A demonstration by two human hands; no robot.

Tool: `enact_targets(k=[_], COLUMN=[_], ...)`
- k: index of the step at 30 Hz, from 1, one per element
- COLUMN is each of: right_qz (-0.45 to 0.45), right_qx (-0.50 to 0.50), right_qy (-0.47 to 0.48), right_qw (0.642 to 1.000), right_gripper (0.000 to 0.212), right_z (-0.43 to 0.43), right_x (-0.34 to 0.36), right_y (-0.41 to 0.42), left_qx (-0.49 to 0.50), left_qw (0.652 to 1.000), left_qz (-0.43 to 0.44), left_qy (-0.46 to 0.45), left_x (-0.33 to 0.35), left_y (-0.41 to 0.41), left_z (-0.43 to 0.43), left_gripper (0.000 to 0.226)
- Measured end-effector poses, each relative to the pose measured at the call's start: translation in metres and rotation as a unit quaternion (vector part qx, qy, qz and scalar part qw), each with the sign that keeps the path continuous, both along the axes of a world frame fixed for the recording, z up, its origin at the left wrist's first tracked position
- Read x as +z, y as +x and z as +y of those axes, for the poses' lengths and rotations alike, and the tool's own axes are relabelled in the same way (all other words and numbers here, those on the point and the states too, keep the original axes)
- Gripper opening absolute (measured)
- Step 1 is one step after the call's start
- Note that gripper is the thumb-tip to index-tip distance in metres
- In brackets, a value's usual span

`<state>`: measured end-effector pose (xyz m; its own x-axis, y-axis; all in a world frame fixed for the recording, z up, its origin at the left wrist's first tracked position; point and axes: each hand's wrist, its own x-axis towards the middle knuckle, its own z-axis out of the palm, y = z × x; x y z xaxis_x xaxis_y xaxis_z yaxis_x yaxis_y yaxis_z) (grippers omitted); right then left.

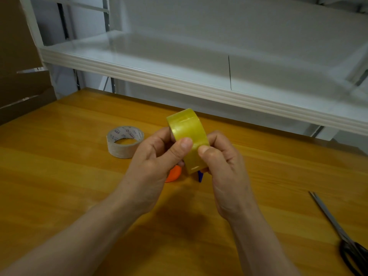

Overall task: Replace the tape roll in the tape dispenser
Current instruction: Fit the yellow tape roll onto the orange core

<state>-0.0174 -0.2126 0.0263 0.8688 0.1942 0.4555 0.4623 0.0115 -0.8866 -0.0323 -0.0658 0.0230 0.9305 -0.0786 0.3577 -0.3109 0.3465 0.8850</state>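
Observation:
I hold a yellow tape roll (187,132) upright above the wooden table (59,176), its outer band facing me. My left hand (155,162) grips its left side, thumb pressed on the tape face. My right hand (225,166) grips its right side, thumb tip on the tape face beside the left thumb. Beneath the hands lies the tape dispenser, mostly hidden; only an orange part (173,174) and a blue part (200,175) show. An empty whitish cardboard tape core (125,141) with printed lettering lies flat on the table to the left.
Black-handled scissors (338,230) lie at the table's right edge. A white shelf (179,80) overhangs the back of the table. Brown cardboard (22,76) stands at the far left.

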Motion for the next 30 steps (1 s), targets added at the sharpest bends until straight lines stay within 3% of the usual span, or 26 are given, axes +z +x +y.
enact_targets(k=[4,8,12,15,17,20,24,30], right_qz=[-0.004,0.002,0.021,0.020,0.016,0.011,-0.002,-0.020], right_qx=[-0.005,-0.021,-0.027,-0.014,-0.011,0.000,0.003,-0.026], right_qy=[0.006,0.022,0.043,0.058,0.060,0.051,0.015,-0.004], right_qw=[1.000,1.000,0.998,0.998,0.998,0.999,1.000,0.999], right_gripper=[0.026,0.029,0.023,0.021,0.018,0.019,0.032,0.037], right_z=[0.0001,-0.0006,-0.0008,-0.0007,-0.0020,-0.0053,-0.0025,-0.0018], right_x=[0.0028,0.0047,0.0074,0.0080,0.0085,0.0072,0.0050,0.0070], right_y=[-0.0024,-0.0031,-0.0043,-0.0048,-0.0043,-0.0025,-0.0017,-0.0042], left_qx=[0.012,0.027,0.099,0.134,0.120,0.014,-0.016,-0.007], left_qw=[0.997,0.986,0.948,0.924,0.935,0.989,0.999,0.998], left_qz=[-0.057,-0.108,-0.163,-0.187,-0.181,-0.090,0.018,-0.041], left_qy=[0.050,0.121,0.254,0.306,0.282,0.116,-0.032,0.042], left_x=[0.0026,0.0031,-0.0023,-0.0023,-0.0021,0.0011,0.0006,0.0027], left_y=[-0.0052,-0.0090,-0.0089,-0.0093,-0.0093,-0.0098,-0.0034,-0.0066], left_z=[-0.0042,-0.0094,-0.0105,-0.0106,-0.0109,-0.0088,-0.0039,-0.0053], left_gripper=[0.027,0.029,0.029,0.030,0.034,0.034,0.044,0.036])
